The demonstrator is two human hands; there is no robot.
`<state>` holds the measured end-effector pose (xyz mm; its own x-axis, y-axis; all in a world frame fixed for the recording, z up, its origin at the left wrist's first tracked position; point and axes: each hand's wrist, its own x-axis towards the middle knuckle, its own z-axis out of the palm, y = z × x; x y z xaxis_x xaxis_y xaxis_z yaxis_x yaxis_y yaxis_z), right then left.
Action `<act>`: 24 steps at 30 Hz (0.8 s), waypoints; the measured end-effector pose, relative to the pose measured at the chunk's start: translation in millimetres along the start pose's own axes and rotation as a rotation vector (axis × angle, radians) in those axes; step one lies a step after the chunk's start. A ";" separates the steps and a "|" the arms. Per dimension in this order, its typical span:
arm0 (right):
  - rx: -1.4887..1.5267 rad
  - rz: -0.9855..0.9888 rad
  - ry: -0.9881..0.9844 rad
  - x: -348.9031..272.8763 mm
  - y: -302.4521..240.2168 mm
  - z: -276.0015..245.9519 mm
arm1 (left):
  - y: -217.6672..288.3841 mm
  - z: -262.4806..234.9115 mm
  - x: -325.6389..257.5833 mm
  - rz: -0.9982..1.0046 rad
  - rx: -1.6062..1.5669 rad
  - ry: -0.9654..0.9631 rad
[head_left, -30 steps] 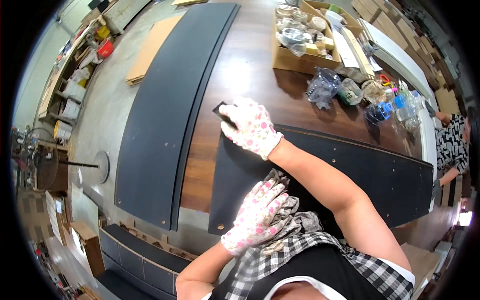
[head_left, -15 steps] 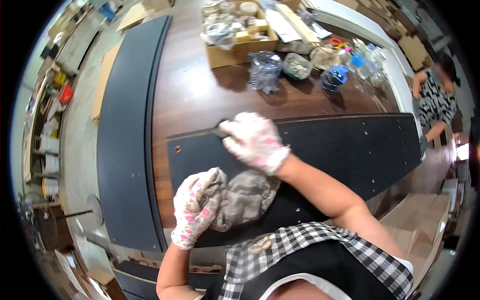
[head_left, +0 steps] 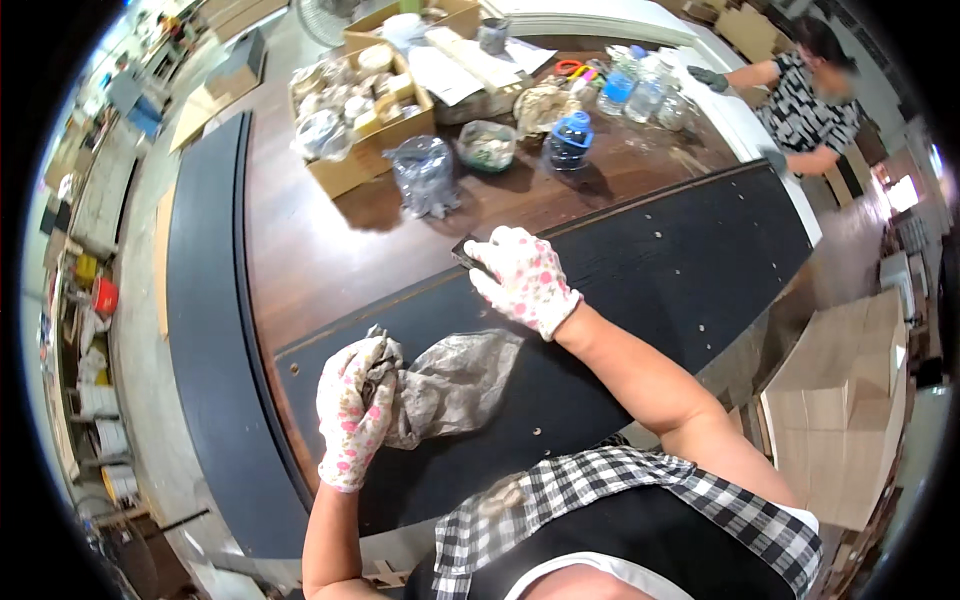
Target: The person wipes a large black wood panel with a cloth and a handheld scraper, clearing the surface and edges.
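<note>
A long black panel (head_left: 620,270) with small holes lies on the brown tabletop in front of me. My left hand (head_left: 352,410), in a white glove with pink spots, is closed around a crumpled grey rag (head_left: 460,380), which spreads over the panel's near left part. My right hand (head_left: 522,280), gloved alike, pinches a small dark block (head_left: 464,252) at the panel's far long edge. The block's underside is hidden, so I cannot tell whether it touches the edge.
More black panels (head_left: 205,330) lie at the left. Beyond my hands stand a cardboard box (head_left: 375,160) of jars, a plastic-wrapped container (head_left: 422,175), a blue-capped bottle (head_left: 570,142) and several clear bottles (head_left: 645,98). A co-worker (head_left: 810,110) in dark gloves is at the far right.
My right hand and the dark block have moved rightward along the panel's far edge. The left hand keeps the rag, which now spreads flatter. The head view has turned.
</note>
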<state>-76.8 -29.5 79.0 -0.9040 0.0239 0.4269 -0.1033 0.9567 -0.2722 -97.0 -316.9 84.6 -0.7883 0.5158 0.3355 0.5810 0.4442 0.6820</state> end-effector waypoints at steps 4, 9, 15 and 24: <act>-0.360 0.291 -0.010 -16.8 126.0 -56.9 | -18.1 1.4 10.7 0.000 -0.004 0.005; 0.006 0.677 0.520 -111.5 246.5 -142.3 | -22.9 31.8 51.4 0.044 0.056 0.029; 0.664 0.889 0.737 -235.1 258.8 -162.3 | 4.2 85.6 99.4 -0.210 -0.048 -0.081; 1.147 0.830 0.561 -208.5 233.0 -182.9 | 165.3 263.4 203.2 0.089 0.236 -0.161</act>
<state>163.5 241.5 84.3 -0.6245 0.7809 0.0114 -0.1562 -0.1106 -0.9815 -107.8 54.2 94.3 -0.7009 0.6612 0.2674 0.6922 0.5403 0.4785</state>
